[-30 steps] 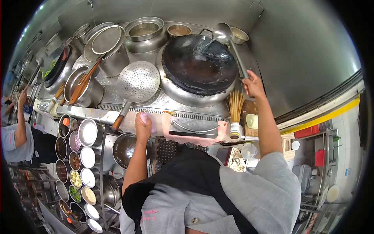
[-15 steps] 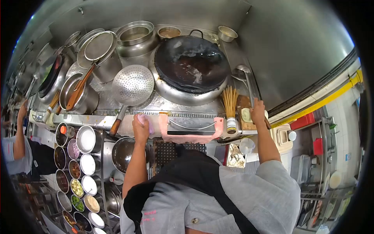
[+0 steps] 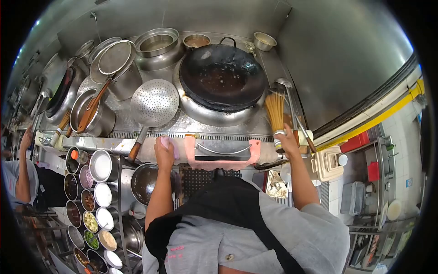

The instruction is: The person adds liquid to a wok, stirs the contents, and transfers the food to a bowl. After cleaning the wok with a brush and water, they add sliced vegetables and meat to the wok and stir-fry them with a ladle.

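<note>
My left hand (image 3: 164, 150) is closed around a pink cloth (image 3: 165, 141) at the front edge of the range, just right of a perforated strainer (image 3: 155, 103). With my right hand (image 3: 287, 139) I grip a bamboo wok brush (image 3: 275, 112) by its banded lower end, bristles pointing up and away. Ahead of me a large black wok (image 3: 223, 75) sits on its round metal burner ring, its bottom dark and wet. A ladle (image 3: 284, 82) lies right of the brush, its handle running toward me beside my right hand.
Pots (image 3: 157, 45) and a mesh sieve (image 3: 114, 57) stand at back left. Containers of ingredients (image 3: 101, 165) fill a rack on my left, and a co-worker's arm (image 3: 25, 169) shows beyond. A small metal bowl (image 3: 264, 41) sits at back right, by the steel wall.
My right hand has left the ladle's handle, moved left and taken hold of the wok brush. The ladle now lies unheld. My left hand stays nearly in place with the cloth.
</note>
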Demonstrator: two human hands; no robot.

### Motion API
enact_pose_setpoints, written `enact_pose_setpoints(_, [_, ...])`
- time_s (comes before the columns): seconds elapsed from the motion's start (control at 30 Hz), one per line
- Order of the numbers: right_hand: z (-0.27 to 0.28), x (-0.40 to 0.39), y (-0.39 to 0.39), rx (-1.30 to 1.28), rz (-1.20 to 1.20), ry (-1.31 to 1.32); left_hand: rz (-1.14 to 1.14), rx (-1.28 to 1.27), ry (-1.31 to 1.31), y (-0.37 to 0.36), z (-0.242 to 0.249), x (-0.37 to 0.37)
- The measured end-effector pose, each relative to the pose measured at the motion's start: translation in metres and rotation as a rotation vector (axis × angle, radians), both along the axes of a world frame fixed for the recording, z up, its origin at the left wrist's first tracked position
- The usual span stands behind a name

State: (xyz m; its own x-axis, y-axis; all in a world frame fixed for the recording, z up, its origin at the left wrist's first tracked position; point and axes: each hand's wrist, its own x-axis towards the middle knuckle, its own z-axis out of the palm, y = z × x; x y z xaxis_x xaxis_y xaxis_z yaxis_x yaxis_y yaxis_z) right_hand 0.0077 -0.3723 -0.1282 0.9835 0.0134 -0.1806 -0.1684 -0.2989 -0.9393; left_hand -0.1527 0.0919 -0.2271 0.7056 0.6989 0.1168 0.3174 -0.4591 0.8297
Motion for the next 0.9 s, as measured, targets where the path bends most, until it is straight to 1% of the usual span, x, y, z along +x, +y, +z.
enact_pose_setpoints(0.03, [0.017,0.002,0.004,-0.015,0.026,-0.12,0.001,-0.01,-0.006,0.0,-0.001,0.002])
enact_pose_setpoints(0.1, [0.065,0.015,0.021,0.049,0.076,-0.191,0.006,-0.001,-0.009,0.001,-0.002,0.003])
enact_pose_setpoints(0.17, [0.115,0.034,0.045,0.087,0.169,-0.1,0.011,0.034,-0.003,-0.001,-0.002,0.002])
enact_pose_setpoints(0.27, [0.126,0.087,0.07,-0.164,0.384,-0.287,0.023,-0.001,0.012,0.0,-0.007,0.004])
enact_pose_setpoints(0.37, [0.112,0.137,0.099,-0.779,0.622,-0.531,0.046,0.025,-0.037,-0.001,-0.012,0.005])
enact_pose_setpoints(0.43, [0.124,0.144,0.141,-1.091,0.786,-0.269,0.043,0.023,-0.025,-0.004,-0.011,0.004])
enact_pose_setpoints(0.47, [0.103,0.159,0.154,-1.147,0.738,-0.234,0.046,0.023,-0.018,-0.003,-0.009,0.004])
enact_pose_setpoints(0.57, [0.054,0.224,0.191,-1.077,0.657,-0.375,0.067,0.025,-0.004,-0.002,-0.015,0.007])
enact_pose_setpoints(0.67, [0.026,0.236,0.223,-0.939,0.554,-0.425,0.062,-0.016,0.013,0.002,-0.015,0.007])
enact_pose_setpoints(0.77, [0.047,0.198,0.203,-0.869,0.875,-0.466,0.014,-0.157,-0.112,0.012,-0.023,-0.013])
enact_pose_setpoints(0.8, [0.043,0.199,0.191,-0.895,0.837,-0.432,0.059,-0.279,-0.144,0.007,-0.01,-0.018])
enact_pose_setpoints(0.87, [0.04,0.212,0.164,-0.954,0.766,-0.379,0.162,-0.523,-0.222,-0.013,0.044,-0.026])
enact_pose_setpoints(0.9, [0.038,0.227,0.164,-1.002,0.649,-0.349,0.129,-0.53,-0.24,-0.019,0.057,-0.024])
